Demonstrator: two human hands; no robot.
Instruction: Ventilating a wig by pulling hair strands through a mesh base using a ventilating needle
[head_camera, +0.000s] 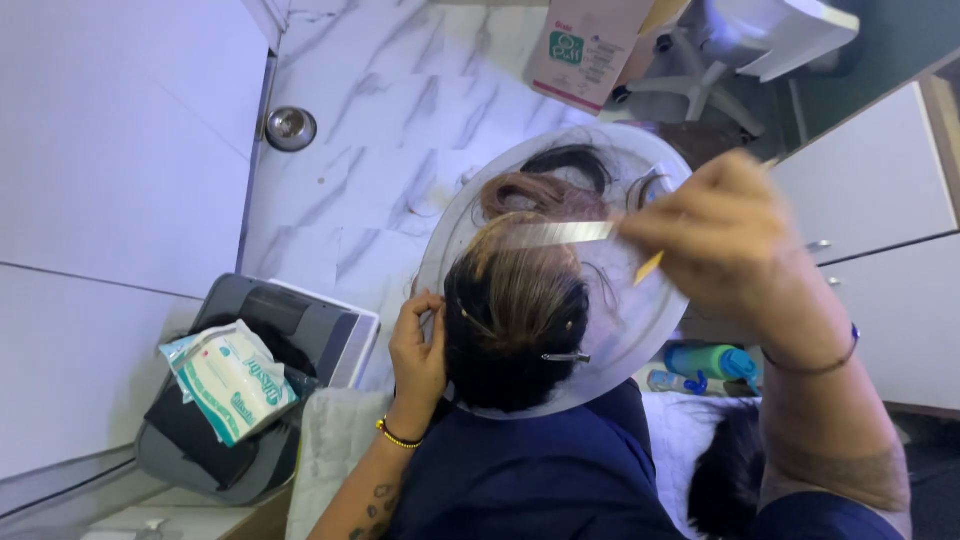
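Over the seated person's head (515, 330), the right hand (720, 235) is closed on a comb (555, 234); the left hand (418, 345), fingers loosely apart, touches the hair. One top section is combed out over the clear round tray (640, 340); the rest is clipped.

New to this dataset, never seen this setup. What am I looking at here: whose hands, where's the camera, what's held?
There is no machine. One camera sits on a person's head and looks down at their two bare hands. The right hand holds a comb over the hair of a seated person's head, which rests against a clear round tray with loose hair on it. The left hand touches the side of that head. Lower left, a packet of wipes lies on a grey bin on the marble floor.
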